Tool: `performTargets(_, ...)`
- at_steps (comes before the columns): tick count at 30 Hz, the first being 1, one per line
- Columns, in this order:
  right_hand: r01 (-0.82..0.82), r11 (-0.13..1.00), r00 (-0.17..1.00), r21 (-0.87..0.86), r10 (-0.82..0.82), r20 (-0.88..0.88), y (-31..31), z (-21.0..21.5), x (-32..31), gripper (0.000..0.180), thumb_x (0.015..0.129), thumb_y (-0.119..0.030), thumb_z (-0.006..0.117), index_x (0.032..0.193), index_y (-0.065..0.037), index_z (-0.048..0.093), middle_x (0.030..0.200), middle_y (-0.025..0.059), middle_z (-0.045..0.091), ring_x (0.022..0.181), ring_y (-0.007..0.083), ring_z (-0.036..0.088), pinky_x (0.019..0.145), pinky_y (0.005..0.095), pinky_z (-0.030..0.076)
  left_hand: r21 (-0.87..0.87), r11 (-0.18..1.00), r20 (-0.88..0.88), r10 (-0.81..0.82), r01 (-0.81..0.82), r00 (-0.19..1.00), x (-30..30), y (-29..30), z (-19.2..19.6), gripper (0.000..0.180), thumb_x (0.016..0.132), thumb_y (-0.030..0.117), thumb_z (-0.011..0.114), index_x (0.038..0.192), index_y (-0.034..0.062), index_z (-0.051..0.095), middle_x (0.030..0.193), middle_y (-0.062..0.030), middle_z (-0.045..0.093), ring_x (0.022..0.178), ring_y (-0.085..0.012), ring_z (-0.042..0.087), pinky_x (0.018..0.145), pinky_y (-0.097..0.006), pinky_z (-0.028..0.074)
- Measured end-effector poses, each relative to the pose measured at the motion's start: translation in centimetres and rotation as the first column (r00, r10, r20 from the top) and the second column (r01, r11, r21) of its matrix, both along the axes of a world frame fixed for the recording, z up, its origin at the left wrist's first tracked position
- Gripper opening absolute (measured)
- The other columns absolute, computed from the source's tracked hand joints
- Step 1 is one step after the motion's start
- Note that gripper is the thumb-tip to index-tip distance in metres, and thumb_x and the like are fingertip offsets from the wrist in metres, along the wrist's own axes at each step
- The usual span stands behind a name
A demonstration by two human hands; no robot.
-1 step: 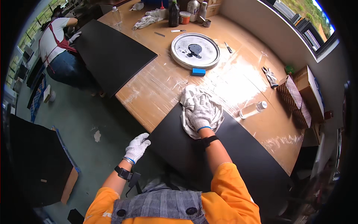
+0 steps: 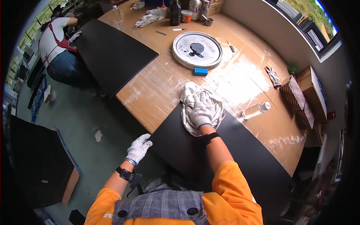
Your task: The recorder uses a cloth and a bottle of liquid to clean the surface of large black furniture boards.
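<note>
My right hand [image 2: 202, 108], in a white knit glove, lies flat with fingers spread on a crumpled white rag [image 2: 190, 125]. Beneath the rag is the far end of a black panel [image 2: 240, 150], which reaches from the table toward my body on the right. At the panel's left corner my left hand [image 2: 138, 149], also gloved, has its fingers closed on the edge. Right of the rag, a clear bottle [image 2: 255, 110] lies on its side. Beyond the rag a blue block [image 2: 200, 71] touches the rim of a round pale lid [image 2: 178, 56] with dark liquid on it.
A second black panel [image 2: 112, 52] overhangs the table's left edge, with a person [image 2: 60, 45] bending beside it. Knives [image 2: 231, 46], a dark bottle [image 2: 175, 15] and a tub [image 2: 186, 16] lie or stand farther back. A glove [image 2: 273, 77] and cartons [image 2: 309, 90] are at right.
My right hand has shifted very slightly away from me on the rag, and its fingers look more spread. My left hand stays at the panel's corner.
</note>
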State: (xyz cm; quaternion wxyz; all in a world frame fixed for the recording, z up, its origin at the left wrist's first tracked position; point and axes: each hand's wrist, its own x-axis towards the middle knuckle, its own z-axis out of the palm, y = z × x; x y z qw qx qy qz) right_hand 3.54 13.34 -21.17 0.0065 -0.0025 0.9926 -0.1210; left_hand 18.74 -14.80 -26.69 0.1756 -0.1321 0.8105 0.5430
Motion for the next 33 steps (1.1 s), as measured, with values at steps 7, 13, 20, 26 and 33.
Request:
performTargets(7,-0.100,0.995,0.980,-0.030,0.093,-0.177,-2.9,-1.2,-0.5,0.059,0.079,-0.046,0.061,0.127,-0.011,0.056,0.140,0.0202,0.043,0.131,0.0373,0.038,0.108,0.0494,0.030,0.265,0.952,0.295,0.069,-0.151,0.953,-1.7,0.1,2.8,0.038,0.089,0.004,0.058,0.127,-0.0026,0.054,0.107,-0.0093,0.067,0.098,-0.0172,0.063,0.087,-0.029,0.050)
performTargets(13,-0.567,0.801,0.816,-0.193,0.578,0.001,-5.9,-1.8,15.2,0.062,0.078,-0.045,0.062,0.132,-0.015,0.054,0.144,0.0156,0.041,0.131,0.0363,0.040,0.107,0.0543,0.029,-0.069,0.968,0.141,-0.230,0.241,0.963,-2.9,-1.0,3.4,0.035,0.091,0.004,0.055,0.126,-0.0008,0.057,0.096,-0.0028,0.067,0.084,-0.0096,0.062,0.076,-0.024,0.051)
performTargets(20,0.517,0.851,0.856,0.093,-0.512,-0.072,12.3,-2.5,15.1,0.063,0.080,-0.040,0.064,0.138,-0.019,0.048,0.141,0.0137,0.046,0.128,0.0318,0.044,0.106,0.0397,0.035,0.518,0.850,0.297,-0.076,-0.094,0.952,0.3,-5.2,-0.3,0.035,0.092,0.001,0.049,0.126,-0.0019,0.056,0.097,-0.0042,0.067,0.084,-0.0103,0.061,0.078,-0.024,0.051)
performTargets(26,0.266,0.952,0.956,0.148,-0.242,-0.166,2.2,-0.9,7.3,0.059,0.085,-0.042,0.059,0.133,-0.009,0.051,0.134,0.0168,0.052,0.125,0.0342,0.046,0.106,0.0413,0.035,0.429,0.898,0.317,-0.050,-0.096,0.947,2.4,-8.4,0.2,0.028,0.094,0.004,0.049,0.120,-0.0008,0.059,0.100,-0.0052,0.066,0.085,-0.0110,0.062,0.078,-0.025,0.052)
performTargets(33,-0.372,0.921,0.926,-0.117,0.358,-0.124,-8.4,-0.8,16.3,0.059,0.074,-0.036,0.068,0.129,-0.020,0.056,0.139,0.0120,0.049,0.132,0.0307,0.042,0.111,0.0508,0.025,0.333,0.928,0.310,0.061,-0.168,0.949,2.1,-12.1,1.3,0.029,0.091,0.017,0.063,0.116,0.0026,0.062,0.096,-0.0051,0.067,0.077,-0.0100,0.064,0.073,-0.025,0.054)
